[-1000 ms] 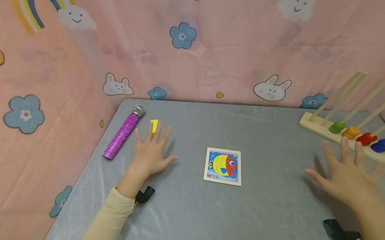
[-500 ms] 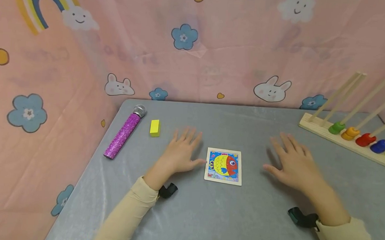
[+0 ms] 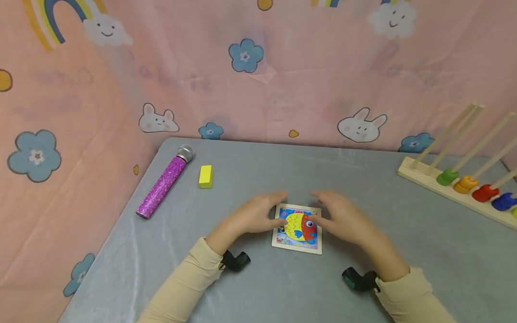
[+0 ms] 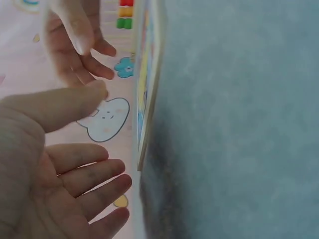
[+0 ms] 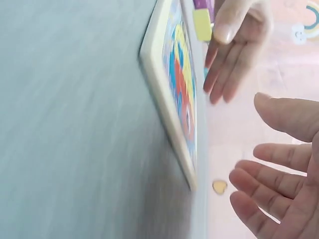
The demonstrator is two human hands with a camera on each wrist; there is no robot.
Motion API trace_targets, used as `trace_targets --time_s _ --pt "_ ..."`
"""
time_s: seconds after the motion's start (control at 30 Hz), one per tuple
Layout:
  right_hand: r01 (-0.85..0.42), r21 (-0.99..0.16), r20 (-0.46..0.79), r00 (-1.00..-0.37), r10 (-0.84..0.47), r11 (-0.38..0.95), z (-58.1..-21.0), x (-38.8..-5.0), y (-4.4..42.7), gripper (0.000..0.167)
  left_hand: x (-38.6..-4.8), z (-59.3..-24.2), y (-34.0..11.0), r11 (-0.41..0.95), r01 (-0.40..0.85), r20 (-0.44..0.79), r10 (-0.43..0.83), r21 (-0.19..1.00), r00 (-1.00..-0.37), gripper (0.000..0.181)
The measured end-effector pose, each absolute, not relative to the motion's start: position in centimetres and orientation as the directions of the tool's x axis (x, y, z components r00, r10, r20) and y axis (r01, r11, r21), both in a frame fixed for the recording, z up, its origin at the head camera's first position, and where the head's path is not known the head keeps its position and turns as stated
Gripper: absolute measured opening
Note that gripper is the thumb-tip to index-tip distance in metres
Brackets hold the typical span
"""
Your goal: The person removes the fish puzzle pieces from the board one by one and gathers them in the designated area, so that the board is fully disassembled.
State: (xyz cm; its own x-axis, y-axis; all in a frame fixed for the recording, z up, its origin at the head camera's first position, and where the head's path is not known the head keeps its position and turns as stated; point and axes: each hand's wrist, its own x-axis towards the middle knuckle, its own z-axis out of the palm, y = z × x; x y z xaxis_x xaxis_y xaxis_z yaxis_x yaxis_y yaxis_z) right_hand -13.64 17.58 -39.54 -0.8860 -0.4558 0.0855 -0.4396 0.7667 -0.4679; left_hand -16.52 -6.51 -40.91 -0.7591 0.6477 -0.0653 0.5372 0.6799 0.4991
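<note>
A square wooden-framed fish puzzle [image 3: 297,240] lies flat on the grey table in the head view. My left hand [image 3: 256,214] is at its left edge, thumb over the picture and fingers beyond the upper left corner. From the other side, my right hand [image 3: 344,218] has its thumb over the fish's head and its fingers near the upper right corner. Both wrist views show the left hand [image 4: 75,184] and the right hand [image 5: 279,174] with relaxed, spread fingers, a little off the puzzle [image 4: 149,94], holding nothing.
At the left of the grey table [image 3: 296,298] lie a purple glitter microphone [image 3: 162,188] and a yellow block [image 3: 206,176]. A wooden peg stand [image 3: 465,197] with coloured beads stands at the back right. A pink patterned cloth [image 3: 288,81] hangs behind.
Both hands have moved inward to the puzzle from either side, the right one over a longer distance. The puzzle, block, microphone and peg stand stay in place on the table.
</note>
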Motion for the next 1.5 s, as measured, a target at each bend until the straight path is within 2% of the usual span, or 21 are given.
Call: trace_targets --time_s 0.2,0.53,1.13,1.5 --pt "-0.429 -0.576 0.032 -0.862 -0.506 0.696 -39.9 -14.5 15.8 0.050 -17.1 -42.4 -7.0 0.611 0.523 -0.039 0.671 0.595 -0.740 0.062" --pt "-0.417 -0.620 0.019 -0.854 -0.519 0.664 -42.0 -14.7 14.8 0.038 -16.8 -44.1 -7.3 0.573 0.507 -0.013 0.671 0.644 -0.742 0.059" --pt "-0.422 -0.605 0.038 -0.862 -0.505 0.675 -43.0 -14.5 13.8 0.039 -17.3 -44.3 -7.4 0.596 0.541 -0.016 0.681 0.593 -0.732 0.061" --pt "-0.314 -0.699 -0.017 -0.891 -0.453 0.642 -43.0 -14.6 13.0 0.035 -17.1 -44.3 -7.7 0.596 0.514 -0.024 0.667 0.617 -0.744 0.060"
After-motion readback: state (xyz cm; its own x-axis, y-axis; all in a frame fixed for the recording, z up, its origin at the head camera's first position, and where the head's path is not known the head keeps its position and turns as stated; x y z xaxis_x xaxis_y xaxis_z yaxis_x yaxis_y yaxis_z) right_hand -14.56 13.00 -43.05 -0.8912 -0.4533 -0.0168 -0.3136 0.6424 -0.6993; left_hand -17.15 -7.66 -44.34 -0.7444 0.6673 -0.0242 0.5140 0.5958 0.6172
